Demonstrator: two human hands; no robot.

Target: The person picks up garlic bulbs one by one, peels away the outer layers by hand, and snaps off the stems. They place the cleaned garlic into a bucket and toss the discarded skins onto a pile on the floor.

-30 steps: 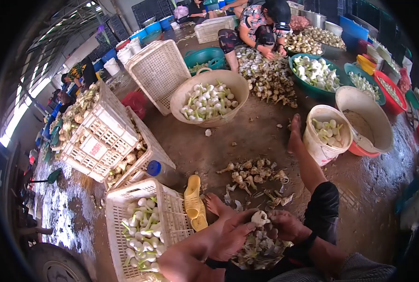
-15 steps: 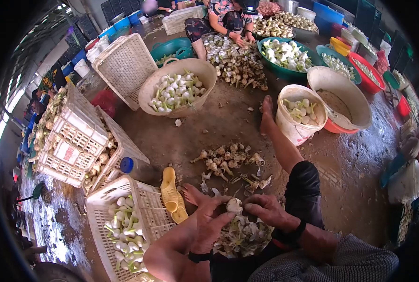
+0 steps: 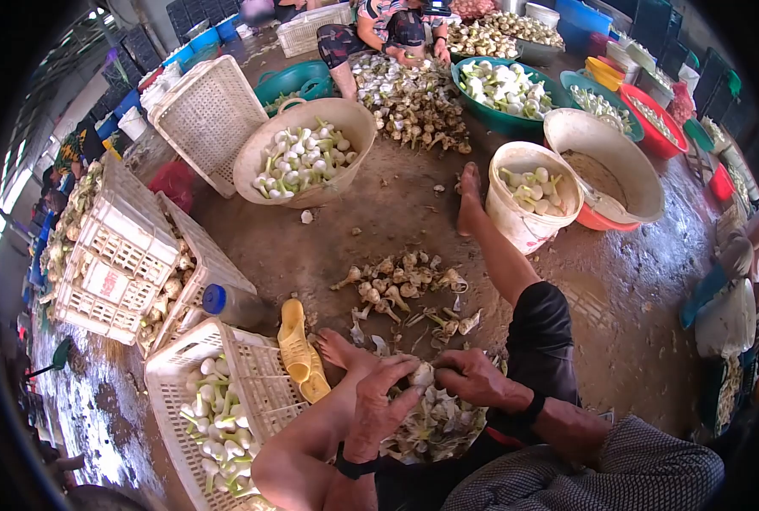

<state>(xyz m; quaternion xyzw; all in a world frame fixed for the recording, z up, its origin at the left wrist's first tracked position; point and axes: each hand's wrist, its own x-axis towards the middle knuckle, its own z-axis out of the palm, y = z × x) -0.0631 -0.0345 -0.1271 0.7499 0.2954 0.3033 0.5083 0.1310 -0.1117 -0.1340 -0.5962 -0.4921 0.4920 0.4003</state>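
Note:
My left hand (image 3: 384, 399) holds a whitish garlic bulb (image 3: 423, 375) between thumb and fingers, above my lap. At the bulb's right side, my right hand (image 3: 479, 381) has its thumb and fingers pinched together against it. The fingers hide part of the bulb. Directly below both hands lies a heap of loose garlic skins (image 3: 431, 426). Just beyond my hands, unpeeled garlic bulbs (image 3: 396, 281) with dry stalks are scattered on the floor.
A white crate (image 3: 264, 375) of peeled garlic stands at my left, beside a yellow slipper (image 3: 295, 341) and a blue-lidded jar (image 3: 235, 305). Ahead are a beige basket (image 3: 358, 153) and a white bucket (image 3: 524, 221) with garlic. Another person (image 3: 388, 30) works beyond a garlic pile.
The view has shifted slightly, so the surroundings appear a little further left and up. The right fingers have moved at the bulb's side, and the bulb looks turned in the left hand.

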